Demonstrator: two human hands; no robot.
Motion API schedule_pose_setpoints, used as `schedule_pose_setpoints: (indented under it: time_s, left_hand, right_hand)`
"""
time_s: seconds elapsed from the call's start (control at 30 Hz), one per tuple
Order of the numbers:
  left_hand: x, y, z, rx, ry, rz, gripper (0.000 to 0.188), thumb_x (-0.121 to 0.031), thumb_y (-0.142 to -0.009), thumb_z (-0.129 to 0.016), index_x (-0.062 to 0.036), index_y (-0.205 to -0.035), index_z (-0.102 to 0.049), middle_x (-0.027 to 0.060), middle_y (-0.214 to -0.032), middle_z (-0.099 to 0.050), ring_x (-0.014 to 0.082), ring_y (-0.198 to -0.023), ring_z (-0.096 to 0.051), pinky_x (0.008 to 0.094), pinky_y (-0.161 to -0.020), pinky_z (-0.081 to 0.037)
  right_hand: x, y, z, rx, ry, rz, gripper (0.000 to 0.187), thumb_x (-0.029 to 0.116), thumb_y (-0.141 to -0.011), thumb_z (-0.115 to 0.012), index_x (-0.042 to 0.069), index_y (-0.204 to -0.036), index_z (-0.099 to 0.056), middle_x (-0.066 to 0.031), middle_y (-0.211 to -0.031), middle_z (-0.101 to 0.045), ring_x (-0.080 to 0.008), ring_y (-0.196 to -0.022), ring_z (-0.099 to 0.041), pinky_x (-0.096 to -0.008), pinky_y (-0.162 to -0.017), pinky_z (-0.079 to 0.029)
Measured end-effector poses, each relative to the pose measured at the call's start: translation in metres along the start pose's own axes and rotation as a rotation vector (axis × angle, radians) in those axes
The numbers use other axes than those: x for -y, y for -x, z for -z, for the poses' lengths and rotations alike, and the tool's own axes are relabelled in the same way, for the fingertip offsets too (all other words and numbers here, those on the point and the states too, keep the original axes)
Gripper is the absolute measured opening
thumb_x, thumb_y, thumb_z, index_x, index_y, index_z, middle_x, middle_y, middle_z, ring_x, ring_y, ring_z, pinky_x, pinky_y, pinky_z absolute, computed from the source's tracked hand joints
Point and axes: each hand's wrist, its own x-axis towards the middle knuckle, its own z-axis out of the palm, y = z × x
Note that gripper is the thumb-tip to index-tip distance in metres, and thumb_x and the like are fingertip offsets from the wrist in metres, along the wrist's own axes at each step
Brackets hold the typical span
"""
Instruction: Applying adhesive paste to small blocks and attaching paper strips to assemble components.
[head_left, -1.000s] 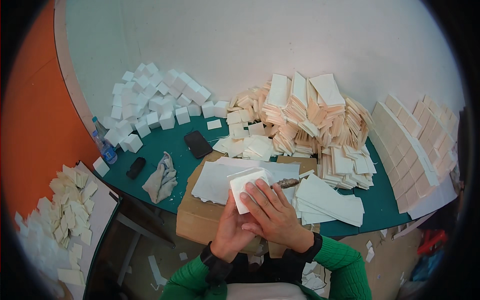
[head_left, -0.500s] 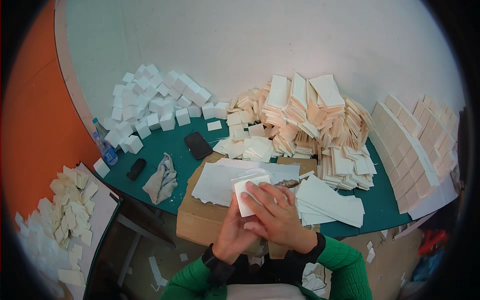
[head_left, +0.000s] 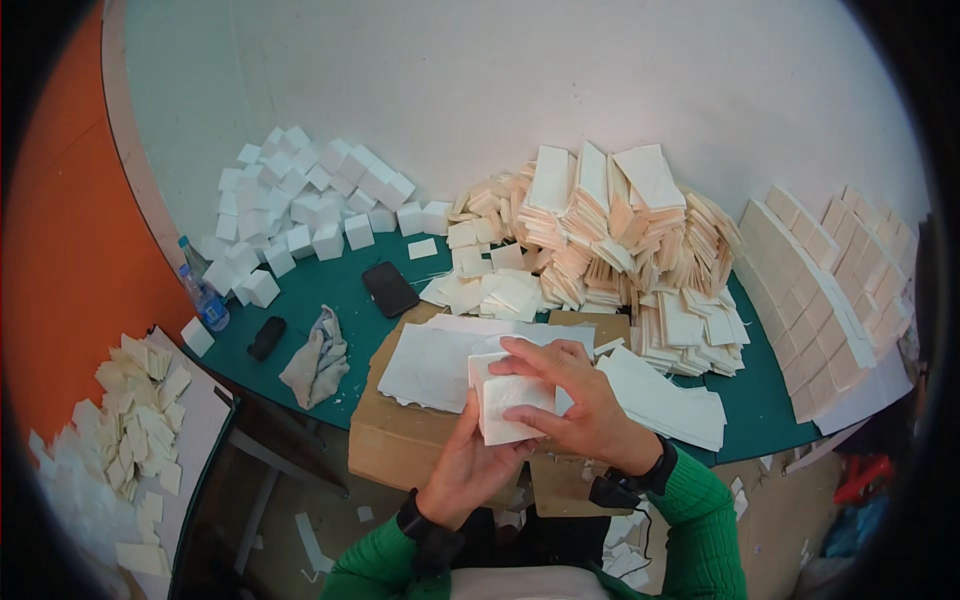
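A white, square-faced block is held between my two hands above the work board. My left hand cradles it from below and from its left side, thumb up along the edge. My right hand grips it from the right, with fingers on the top edge and the thumb against the front face. Beneath and behind it, white sheets lie on a brown cardboard box. Right of my hands, long white strips lie in a loose stack.
White cubes are heaped at the back left, cream sheets at the back middle, and blocks in rows at the right. A bottle, a cloth and a black case rest on the green table.
My right hand has shifted from lying flat across the block to pinching it between thumb and fingers. The block has turned so a broad face shows.
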Motion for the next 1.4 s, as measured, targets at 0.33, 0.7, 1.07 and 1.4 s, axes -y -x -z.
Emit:
schedule_pose_setpoints:
  time_s: [0.33, 0.7, 1.07, 1.4]
  left_hand:
    - [0.003, 0.001, 0.000, 0.013, -0.009, 0.021, 0.053, -0.050, -0.098, -0.035, -0.0171, -0.139, -0.032, 0.0045, -0.135, -0.044, 0.0192, -0.121, -0.046, 0.0394, -0.098, -0.040]
    - [0.002, 0.000, 0.004, 0.030, 0.015, 0.032, 0.053, -0.050, -0.098, -0.035, -0.0163, -0.139, -0.032, 0.0043, -0.134, -0.045, 0.0190, -0.121, -0.046, 0.0391, -0.098, -0.041]
    - [-0.002, 0.000, 0.011, 0.004, 0.055, 0.022, 0.055, -0.052, -0.096, -0.038, -0.0156, -0.138, -0.035, 0.0038, -0.131, -0.048, 0.0183, -0.114, -0.051, 0.0349, -0.093, -0.043]
    - [-0.002, -0.001, 0.007, -0.028, 0.068, 0.012, 0.054, -0.052, -0.096, -0.038, -0.0152, -0.136, -0.040, 0.0040, -0.128, -0.051, 0.0198, -0.110, -0.053, 0.0342, -0.090, -0.044]
  right_hand:
    - [-0.002, 0.003, -0.001, -0.055, 0.038, 0.023, 0.052, 0.007, -0.078, -0.070, 0.007, -0.127, -0.052, -0.0038, -0.105, -0.069, -0.0162, -0.091, -0.060, -0.0339, -0.092, -0.033]
    - [-0.003, 0.002, -0.004, -0.078, 0.123, 0.108, 0.052, 0.005, -0.079, -0.068, 0.007, -0.128, -0.053, -0.0026, -0.105, -0.069, -0.0171, -0.092, -0.061, -0.0352, -0.087, -0.038]
    - [-0.006, 0.004, 0.010, -0.072, 0.063, 0.108, 0.055, 0.006, -0.077, -0.071, 0.007, -0.128, -0.052, -0.0022, -0.100, -0.071, -0.0180, -0.096, -0.062, -0.0353, -0.089, -0.038]
    - [0.000, 0.015, -0.001, -0.081, 0.333, 0.146, 0.059, 0.023, -0.077, -0.074, 0.007, -0.129, -0.051, -0.0103, -0.131, -0.054, -0.0273, -0.123, -0.049, -0.0459, -0.105, -0.030]
